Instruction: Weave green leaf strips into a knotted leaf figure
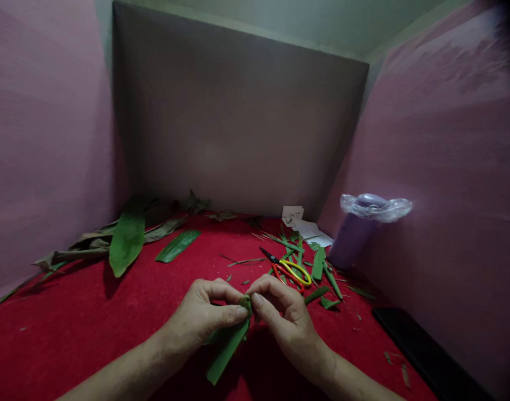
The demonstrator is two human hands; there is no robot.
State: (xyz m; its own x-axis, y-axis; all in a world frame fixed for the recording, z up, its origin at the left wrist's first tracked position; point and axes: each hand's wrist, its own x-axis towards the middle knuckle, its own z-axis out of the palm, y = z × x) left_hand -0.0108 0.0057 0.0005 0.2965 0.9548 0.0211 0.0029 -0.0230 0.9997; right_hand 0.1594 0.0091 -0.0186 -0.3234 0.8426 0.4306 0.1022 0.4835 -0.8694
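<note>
Left hand (pixel 196 313): closed, thumb and forefinger pinching the leaf strip (pixel 228 353).
Strip handling: I judge it light, bendable, slippery, easy to split; I would hold the folded end.
Strip look: green, long flat tail, small fold on top.
Strip place: between the hands, over the red cloth (pixel 83 334).
Right hand (pixel 286 313): fingertips almost together, pinching the fold's edge.

Leaf strip (pixel 229 351) green; work surface (pixel 142 312) solid red; scissors (pixel 282 262) black, yellow, red; tumbler (pixel 352 240) purple.
</note>
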